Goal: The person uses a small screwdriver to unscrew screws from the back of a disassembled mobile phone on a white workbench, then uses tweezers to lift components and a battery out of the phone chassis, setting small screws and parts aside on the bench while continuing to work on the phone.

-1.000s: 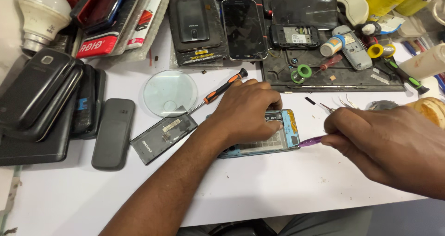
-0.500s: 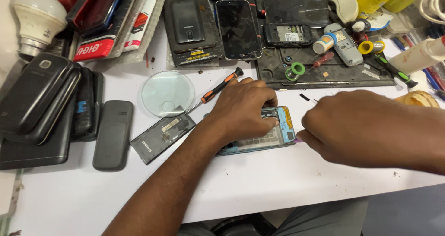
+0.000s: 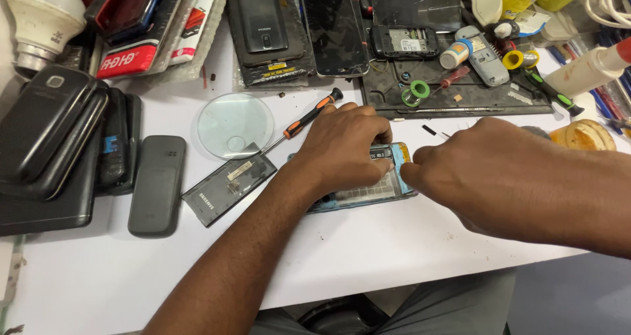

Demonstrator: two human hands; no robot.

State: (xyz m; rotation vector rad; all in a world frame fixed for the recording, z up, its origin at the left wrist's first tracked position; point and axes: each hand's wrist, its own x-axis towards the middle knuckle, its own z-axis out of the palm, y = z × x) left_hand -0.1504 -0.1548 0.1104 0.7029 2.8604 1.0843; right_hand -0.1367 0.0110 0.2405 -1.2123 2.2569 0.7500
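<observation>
Opened phone (image 3: 384, 184), blue-edged with its back off, lies flat on the white table (image 3: 368, 256) near the front edge, and I have my left hand (image 3: 342, 147) pressed down over its upper half, fingers curled together along the top rim. My right hand (image 3: 480, 174) meets it from the right, fingertips bunched at the exposed corner; whether they pinch anything I cannot tell. I judge the work needs the left hand steady and the right working lightly at that corner. An orange-handled screwdriver (image 3: 302, 121) lies just behind my left hand, a black battery (image 3: 229, 188) just left of my forearm, a round glass lens (image 3: 234, 125) beyond it.
</observation>
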